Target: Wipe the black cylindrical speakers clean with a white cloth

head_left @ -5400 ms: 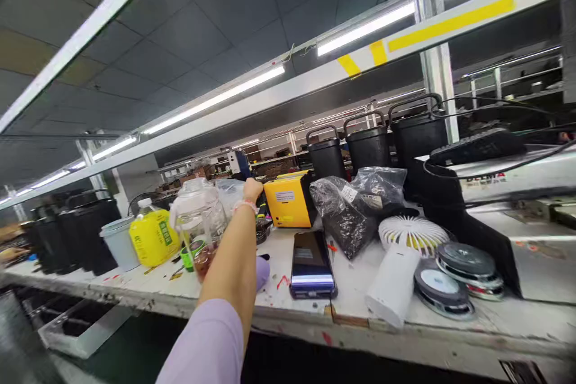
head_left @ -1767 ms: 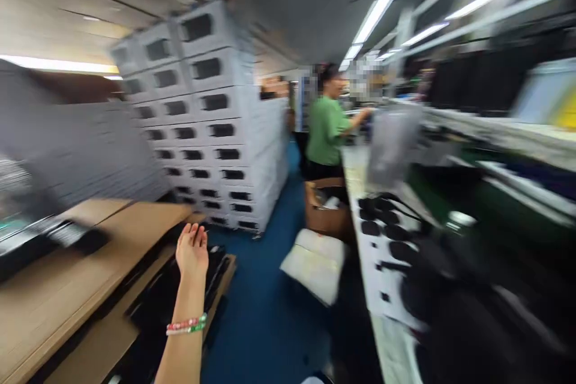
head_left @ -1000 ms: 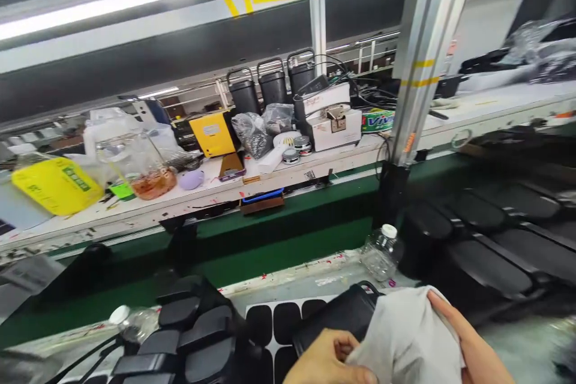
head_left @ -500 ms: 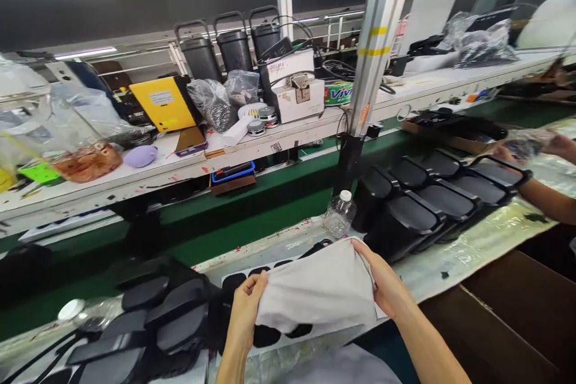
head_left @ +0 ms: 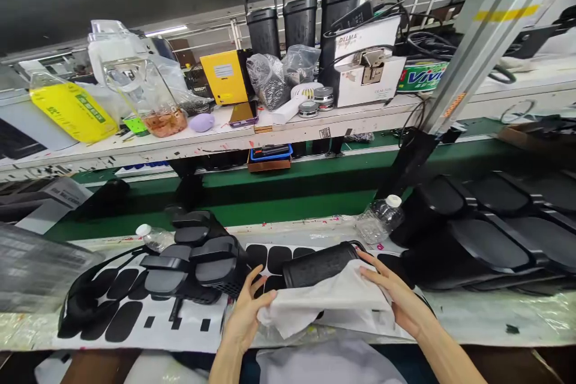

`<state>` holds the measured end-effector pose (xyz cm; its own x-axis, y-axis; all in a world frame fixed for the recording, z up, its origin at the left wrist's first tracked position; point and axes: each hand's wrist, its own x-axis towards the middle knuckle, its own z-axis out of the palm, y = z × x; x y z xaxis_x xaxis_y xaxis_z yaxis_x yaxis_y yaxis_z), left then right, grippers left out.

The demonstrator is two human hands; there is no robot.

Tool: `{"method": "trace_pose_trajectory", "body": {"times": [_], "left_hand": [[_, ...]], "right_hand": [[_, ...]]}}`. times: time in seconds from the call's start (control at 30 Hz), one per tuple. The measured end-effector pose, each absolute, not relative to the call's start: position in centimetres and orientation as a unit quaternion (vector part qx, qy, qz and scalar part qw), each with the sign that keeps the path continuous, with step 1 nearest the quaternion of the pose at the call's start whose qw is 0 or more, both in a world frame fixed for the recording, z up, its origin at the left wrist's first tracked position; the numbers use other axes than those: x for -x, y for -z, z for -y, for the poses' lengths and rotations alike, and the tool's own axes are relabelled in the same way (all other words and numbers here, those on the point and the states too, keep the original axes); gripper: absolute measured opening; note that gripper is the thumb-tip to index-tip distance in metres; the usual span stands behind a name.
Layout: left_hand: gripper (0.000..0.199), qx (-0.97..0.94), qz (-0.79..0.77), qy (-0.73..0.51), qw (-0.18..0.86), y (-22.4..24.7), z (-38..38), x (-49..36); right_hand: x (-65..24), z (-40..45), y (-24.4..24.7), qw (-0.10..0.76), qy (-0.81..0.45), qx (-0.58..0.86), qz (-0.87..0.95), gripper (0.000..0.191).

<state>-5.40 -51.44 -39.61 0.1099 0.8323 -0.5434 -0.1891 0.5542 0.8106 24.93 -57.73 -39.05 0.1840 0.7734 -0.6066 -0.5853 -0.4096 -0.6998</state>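
Observation:
A thin, soft white bag (head_left: 328, 300) lies loosely draped over the near side of a black box-shaped device (head_left: 315, 267) with a handle loop at its right end. My left hand (head_left: 240, 315) has the bag's left edge at its thumb, fingers partly spread. At the other end, my right hand (head_left: 400, 297) grips the bag's right side by the device's handle end. The device rests on a white sheet of black rounded stickers (head_left: 279, 258); the bag hides its near side.
Several similar black devices (head_left: 216, 261) stand left on another sticker sheet (head_left: 157, 327); more black devices (head_left: 490, 240) crowd the right. Clear plastic bottles (head_left: 382, 219) (head_left: 155, 237) stand behind. A cluttered shelf (head_left: 216, 141) and a slanted metal post (head_left: 486, 30) lie beyond.
The white bag, stretched up between both hands before, is now lower and slack, with the black device showing behind it. My view has swung left; the co-worker's hands have left it.

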Motion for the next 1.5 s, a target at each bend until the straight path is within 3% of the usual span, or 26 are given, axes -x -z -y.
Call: {"method": "trace_pose_trajectory", "body": {"times": [0.13, 0.27, 0.43, 0.63, 0.73, 0.93, 1.1, 1.2, 1.37, 1.5], "left_hand": [[0.049, -0.402, -0.539, -0.387, 0.63, 39.3, 51.6, 5.8], [0.031, -0.496, -0.543, -0.348, 0.582, 37.3, 51.3, 5.2], [0.031, -0.543, -0.552, -0.306, 0.554, 35.0, 50.7, 4.9], [0.03, -0.608, -0.614, -0.224, 0.452, 34.1, 49.7, 5.1], [0.024, -0.645, -0.628, -0.227, 0.373, 34.0, 49.6, 5.0], [0.016, -0.661, -0.643, -0.259, 0.286, 33.9, 49.7, 5.3], [0.021, -0.678, -0.626, -0.255, 0.288, 33.3, 50.0, 5.8], [0.02, -0.674, -0.606, -0.288, 0.309, 32.8, 50.3, 6.0], [0.033, -0.588, -0.558, -0.343, 0.474, 33.1, 50.3, 5.3], [0.041, -0.557, -0.559, -0.381, 0.481, 34.2, 49.7, 3.4]], "right_hand": [[-25.5, 59.0, 40.0, 0.491, -0.664, 0.554, 0.102, 0.075], [-25.7, 60.2, 40.8, 0.543, -0.655, 0.525, 0.021, 0.081], [-24.8, 61.6, 41.8, 0.586, -0.661, 0.469, -0.028, 0.083], [-24.0, 62.0, 41.1, 0.591, -0.596, 0.542, 0.036, 0.054], [-23.9, 61.8, 40.7, 0.596, -0.537, 0.591, 0.081, 0.054], [-24.9, 61.7, 42.6, 0.479, -0.525, 0.663, 0.233, 0.058], [-25.9, 61.7, 43.8, 0.426, -0.45, 0.708, 0.339, 0.04], [-26.7, 61.8, 42.7, 0.462, -0.416, 0.704, 0.343, 0.039], [-27.3, 61.4, 40.4, 0.567, -0.589, 0.557, 0.145, 0.04], [-26.1, 60.8, 40.3, 0.579, -0.652, 0.487, 0.045, 0.04]]}}
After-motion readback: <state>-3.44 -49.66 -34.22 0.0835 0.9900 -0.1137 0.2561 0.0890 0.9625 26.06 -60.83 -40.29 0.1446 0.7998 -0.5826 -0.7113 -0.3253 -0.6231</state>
